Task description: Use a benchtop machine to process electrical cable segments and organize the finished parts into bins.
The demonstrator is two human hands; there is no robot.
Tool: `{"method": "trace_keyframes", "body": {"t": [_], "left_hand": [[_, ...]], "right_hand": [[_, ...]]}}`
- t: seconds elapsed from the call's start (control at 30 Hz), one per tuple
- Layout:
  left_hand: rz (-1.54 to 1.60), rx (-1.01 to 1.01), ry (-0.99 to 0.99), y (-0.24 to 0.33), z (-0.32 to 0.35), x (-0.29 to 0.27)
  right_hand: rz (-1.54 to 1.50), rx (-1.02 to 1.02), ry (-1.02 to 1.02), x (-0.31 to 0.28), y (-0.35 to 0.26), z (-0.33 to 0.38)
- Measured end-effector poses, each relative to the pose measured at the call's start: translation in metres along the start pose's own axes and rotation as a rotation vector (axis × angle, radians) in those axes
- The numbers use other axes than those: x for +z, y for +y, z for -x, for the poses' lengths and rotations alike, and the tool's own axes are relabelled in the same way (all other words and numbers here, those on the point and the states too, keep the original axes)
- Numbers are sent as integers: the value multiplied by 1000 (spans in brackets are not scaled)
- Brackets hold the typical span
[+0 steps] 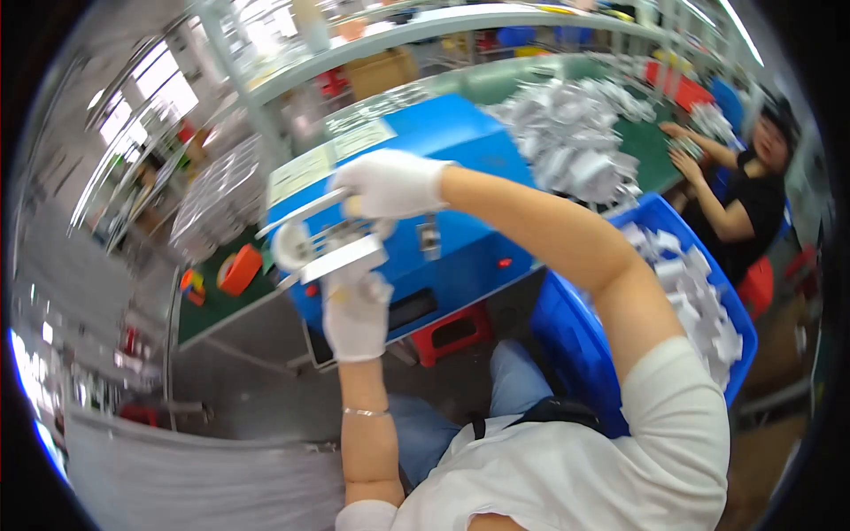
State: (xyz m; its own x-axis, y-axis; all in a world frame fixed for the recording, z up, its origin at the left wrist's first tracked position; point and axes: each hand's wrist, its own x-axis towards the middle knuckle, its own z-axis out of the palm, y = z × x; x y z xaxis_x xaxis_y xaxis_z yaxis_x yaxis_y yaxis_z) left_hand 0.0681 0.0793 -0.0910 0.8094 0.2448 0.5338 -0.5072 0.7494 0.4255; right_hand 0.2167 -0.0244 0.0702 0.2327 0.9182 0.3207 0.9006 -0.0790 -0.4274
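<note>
Your left hand (357, 319), in a white glove, was bent around the lower side of a white piece (343, 260), which it held in front of the machine; its fingertips were hidden behind the piece. Your right hand (390, 184), gloved too, reached across from the right, its fingers curled at the upper end of a thin white strip (303, 213). Whether they were closed on the strip could not be told, for the blur. The strip slanted down to the left, above the piece.

Behind both hands stood the blue machine (460, 142), with pale sheets (363, 140) on its top. An orange roll (239, 270) lay left of it on the green table (651, 146), near a stack of clear trays (217, 199); what those held was too blurred to tell.

Just beside your right arm was a blue bin (567, 350), holding a loose heap of white parts (699, 296). More lay in a pile (575, 142) on the table, right of the machine. A red stool (452, 334) stood below the machine. Beyond the bin sat a co-worker (739, 195), both hands over the table. A cardboard box (381, 73) stood behind the machine, its contents out of sight.
</note>
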Motion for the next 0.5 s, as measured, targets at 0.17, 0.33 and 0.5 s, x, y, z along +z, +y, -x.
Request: {"method": "trace_keyframes", "body": {"t": [0.17,0.33,0.5], "left_hand": [[-734,264,321,13,-3,97],[-1145,-134,-77,35,27,118],[-1145,-538,118,42,70,91]], "right_hand": [[-190,-186,75,-39,-35,21],[-452,48,270,-76,65,62],[-683,644,770,-121,204,107]]}}
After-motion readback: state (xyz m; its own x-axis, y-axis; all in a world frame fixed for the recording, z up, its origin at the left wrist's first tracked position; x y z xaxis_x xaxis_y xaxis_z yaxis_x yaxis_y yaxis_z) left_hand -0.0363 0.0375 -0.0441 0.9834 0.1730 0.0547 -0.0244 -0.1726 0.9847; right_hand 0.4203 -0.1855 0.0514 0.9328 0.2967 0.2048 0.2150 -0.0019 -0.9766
